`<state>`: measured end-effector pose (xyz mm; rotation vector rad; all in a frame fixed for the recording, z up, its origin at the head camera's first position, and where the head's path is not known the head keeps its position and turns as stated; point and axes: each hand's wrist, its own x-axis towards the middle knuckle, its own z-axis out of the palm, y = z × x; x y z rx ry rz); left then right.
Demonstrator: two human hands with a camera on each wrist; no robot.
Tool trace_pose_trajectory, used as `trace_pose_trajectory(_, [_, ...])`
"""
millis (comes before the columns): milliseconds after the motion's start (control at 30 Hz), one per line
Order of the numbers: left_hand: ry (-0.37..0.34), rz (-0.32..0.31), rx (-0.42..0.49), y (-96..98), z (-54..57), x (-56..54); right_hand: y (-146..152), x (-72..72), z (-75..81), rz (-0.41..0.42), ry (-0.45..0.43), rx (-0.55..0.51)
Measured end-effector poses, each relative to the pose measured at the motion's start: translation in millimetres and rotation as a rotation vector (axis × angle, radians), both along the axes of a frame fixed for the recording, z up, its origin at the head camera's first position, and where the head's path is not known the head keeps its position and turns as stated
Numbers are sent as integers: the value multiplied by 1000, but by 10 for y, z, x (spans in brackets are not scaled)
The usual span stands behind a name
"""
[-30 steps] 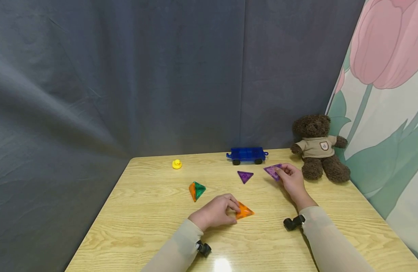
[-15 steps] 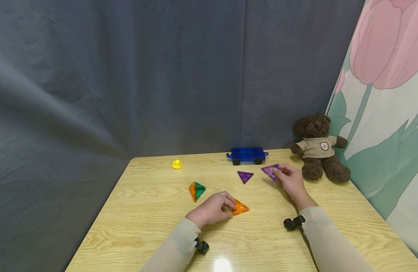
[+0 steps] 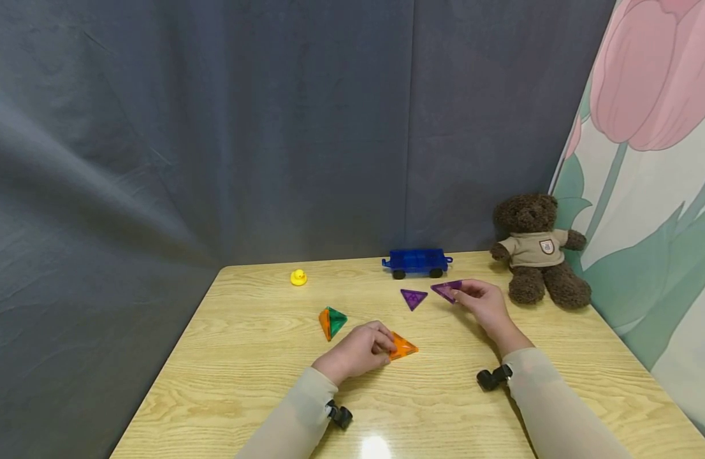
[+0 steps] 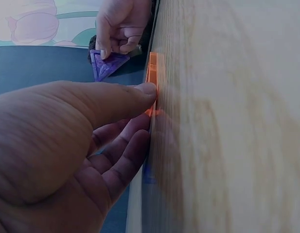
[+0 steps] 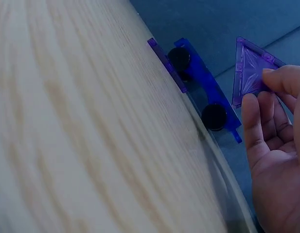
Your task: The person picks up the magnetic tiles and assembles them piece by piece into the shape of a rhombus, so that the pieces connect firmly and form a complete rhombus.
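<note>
My left hand pinches a translucent orange triangular magnetic tile by its near-left part, low over the table. In the left wrist view the thumb lies along that orange tile, which appears edge-on. A purple triangular tile is pinched by my right hand, farther back and to the right. The right wrist view shows this purple tile raised off the wood, between thumb and fingers. A second purple triangular tile lies on the table just left of it. An orange-and-green tile pyramid stands left of centre.
Behind the purple tiles is a blue wheeled cart at the table's back edge. A small yellow duck sits at the back left. At the back right, a brown teddy bear leans by the wall. A dark curtain hangs behind.
My right hand has carried its purple tile leftward, closer to the purple one on the table. The left hand has shifted slightly left and back with the orange tile.
</note>
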<state>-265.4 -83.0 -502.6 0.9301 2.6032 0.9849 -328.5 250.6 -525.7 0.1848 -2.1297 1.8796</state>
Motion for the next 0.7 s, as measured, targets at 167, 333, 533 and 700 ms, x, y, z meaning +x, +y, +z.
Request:
trace_pose_trajectory(167, [-31,17,11,-1,-10,-8,-58,8,35,37,-10,18])
trace_pose_trajectory(333, [-26,19,17,-3,-24,-20,-151,16,72,77,-19,16])
trace_pose_trajectory(533, [-3,14,14,-4,-36,-32,-267,27,108,108,-20,43])
trace_pose_trajectory(700, [29,0,-2,-13,-40,-40,-314,35,112,109,-21,83])
